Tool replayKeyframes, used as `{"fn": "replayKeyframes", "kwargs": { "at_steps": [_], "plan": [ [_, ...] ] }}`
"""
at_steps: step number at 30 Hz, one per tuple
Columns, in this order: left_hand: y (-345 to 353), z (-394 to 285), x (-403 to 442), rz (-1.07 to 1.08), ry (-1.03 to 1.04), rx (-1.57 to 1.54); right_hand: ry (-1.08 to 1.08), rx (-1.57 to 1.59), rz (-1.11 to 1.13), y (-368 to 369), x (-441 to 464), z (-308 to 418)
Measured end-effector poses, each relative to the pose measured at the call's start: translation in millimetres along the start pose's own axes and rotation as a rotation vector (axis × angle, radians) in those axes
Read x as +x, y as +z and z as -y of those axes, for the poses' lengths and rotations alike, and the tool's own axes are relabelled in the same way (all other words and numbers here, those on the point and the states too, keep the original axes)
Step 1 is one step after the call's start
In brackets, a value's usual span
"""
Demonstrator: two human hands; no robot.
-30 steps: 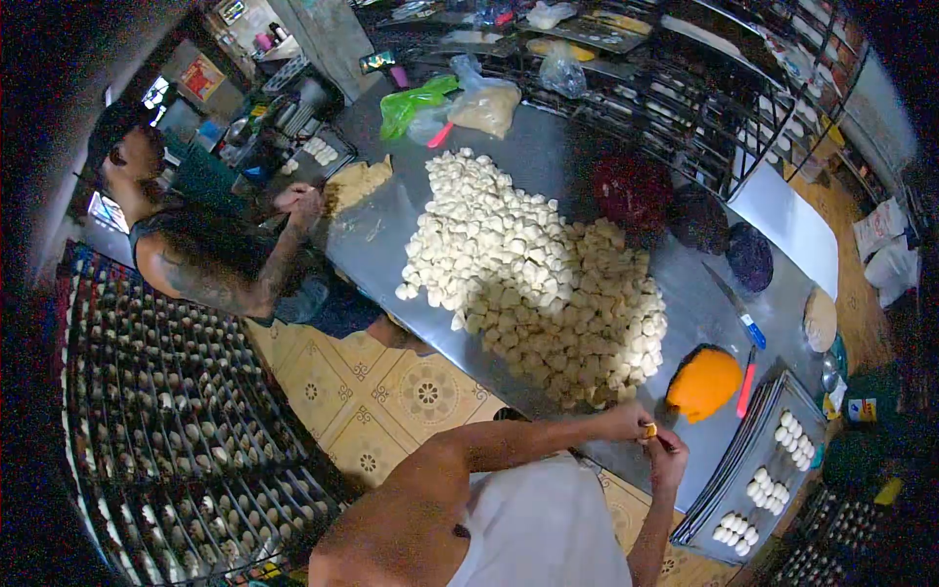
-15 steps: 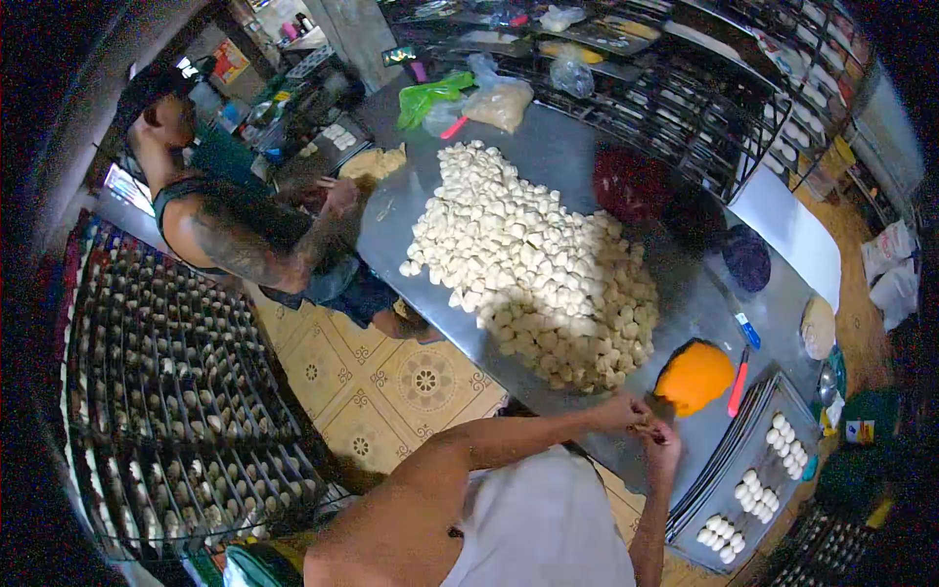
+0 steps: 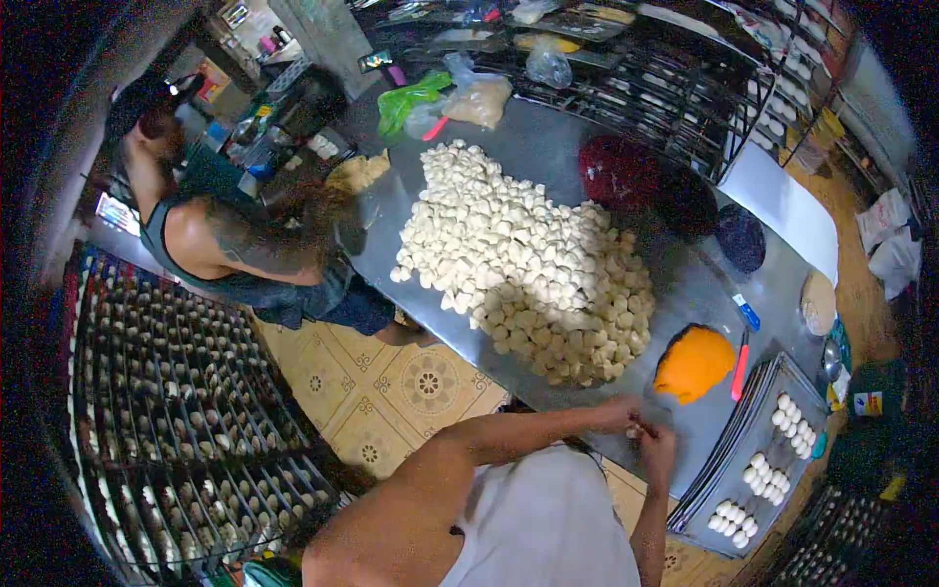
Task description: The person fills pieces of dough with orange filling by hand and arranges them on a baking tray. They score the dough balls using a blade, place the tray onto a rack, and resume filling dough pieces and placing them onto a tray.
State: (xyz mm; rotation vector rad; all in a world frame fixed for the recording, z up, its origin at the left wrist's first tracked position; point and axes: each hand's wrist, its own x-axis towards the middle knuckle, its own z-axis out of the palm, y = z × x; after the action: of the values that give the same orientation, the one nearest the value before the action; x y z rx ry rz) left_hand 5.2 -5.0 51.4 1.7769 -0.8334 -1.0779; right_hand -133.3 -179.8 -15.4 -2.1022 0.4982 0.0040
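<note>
In the head view my left hand (image 3: 618, 415) and my right hand (image 3: 658, 448) meet at the table's near edge, fingers pinched together. Between the fingertips is a small pale dough piece (image 3: 633, 430), mostly hidden. Just beyond my hands sits a mound of orange filling (image 3: 694, 364). A large heap of cut dough pieces (image 3: 528, 254) covers the middle of the metal table (image 3: 548, 132). To the right, a stack of trays (image 3: 711, 523) carries white shaped dough balls (image 3: 766, 479) in three groups on its top tray.
A red-handled tool (image 3: 740, 367) and a blue-handled one (image 3: 746, 311) lie near the filling. Dark red (image 3: 618, 171) and purple mounds (image 3: 740, 239) sit farther back. A co-worker (image 3: 235, 240) stands left by a loaded rack (image 3: 186, 411). Bags (image 3: 479, 101) lie at the far end.
The view has shifted slightly. My hands stay together near the same spot, with the right hand turned a little. The co-worker's arm has drawn back from the table and lowered.
</note>
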Motion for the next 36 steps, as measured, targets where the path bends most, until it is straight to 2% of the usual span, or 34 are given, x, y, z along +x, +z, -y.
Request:
{"fn": "replayKeyframes", "kwargs": {
  "at_steps": [1,3,4,6,9,12,13,14,15,16,17,18,19,20,21,22,23,24,25,26,28,29,31,32,33,34,35,36],
  "plan": [
    [9,19,14,0.010,0.006,-0.003,-0.020,-0.054,-0.008,0,0,-7],
    [40,60,51,-0.124,0.239,0.300,-0.027,-0.119,-0.016,-3,-4,-5],
    [54,82,64,-0.195,0.354,0.452,0.081,0.148,-0.044,-3,-7,4],
    [52,63,37,-0.238,0.385,0.377,0.290,0.691,-0.103,1,-11,34],
    [41,26,0,-0.342,0.429,0.227,0.260,0.542,-0.188,10,-14,67],
    [16,8,0,0.078,-0.173,-0.624,0.237,0.335,-0.259,22,-8,49],
    [7,7,0,0.094,-0.175,-0.622,0.226,0.206,-0.287,28,-5,32],
    [0,6,0,0.040,-0.072,-0.579,0.221,0.076,-0.321,28,-9,21],
    [8,8,7,0.011,0.037,-0.536,0.321,0.219,-0.273,25,-7,43],
    [24,55,32,0.017,0.185,-0.574,0.428,0.364,-0.252,15,1,59],
    [60,100,62,0.058,0.332,-0.630,0.439,0.521,-0.140,13,5,33],
    [31,57,32,-0.196,0.451,-0.168,0.369,0.478,-0.157,-8,0,82],
    [29,67,36,-0.085,0.446,-0.328,0.313,0.415,-0.254,13,-3,28],
    [27,62,39,-0.133,0.031,-0.270,0.211,0.424,-0.398,2,-14,65],
    [24,59,29,-0.176,0.013,-0.329,0.214,0.316,-0.410,1,-18,59],
    [5,2,22,-0.186,-0.063,-0.151,0.276,0.376,-0.327,-2,-23,51],
    [2,-20,18,-0.120,-0.154,-0.314,0.241,0.617,-0.335,23,-28,22],
    [8,-28,19,-0.084,-0.268,-0.463,0.206,0.710,-0.365,22,-36,33],
    [24,-32,25,-0.014,-0.266,-0.431,0.151,0.801,-0.376,14,-43,43],
    [36,-35,30,0.010,-0.279,-0.558,0.163,0.817,-0.433,2,-49,44],
    [57,-44,41,0.020,-0.318,-0.824,-0.010,0.663,-0.600,-24,-54,37],
    [67,-58,44,0.041,-0.323,-0.805,-0.093,0.577,-0.669,-37,-57,32],
    [81,-115,43,0.040,-0.296,-0.669,-0.033,0.494,-0.551,-120,-88,24],
    [89,-129,43,0.034,-0.282,-0.606,0.188,0.465,-0.749,-154,-98,23],
    [94,-123,45,0.040,-0.288,-0.596,0.142,0.173,-0.755,-199,-114,-7],
    [95,-107,49,0.058,-0.249,-0.582,0.276,0.165,-0.816,-246,-132,-1],
    [95,-96,51,0.073,-0.211,-0.570,0.187,-0.318,-1.074,-276,-146,-21],
    [94,-84,53,0.087,-0.172,-0.558,0.449,-0.214,-0.850,-313,-159,-70]
  ]
}}
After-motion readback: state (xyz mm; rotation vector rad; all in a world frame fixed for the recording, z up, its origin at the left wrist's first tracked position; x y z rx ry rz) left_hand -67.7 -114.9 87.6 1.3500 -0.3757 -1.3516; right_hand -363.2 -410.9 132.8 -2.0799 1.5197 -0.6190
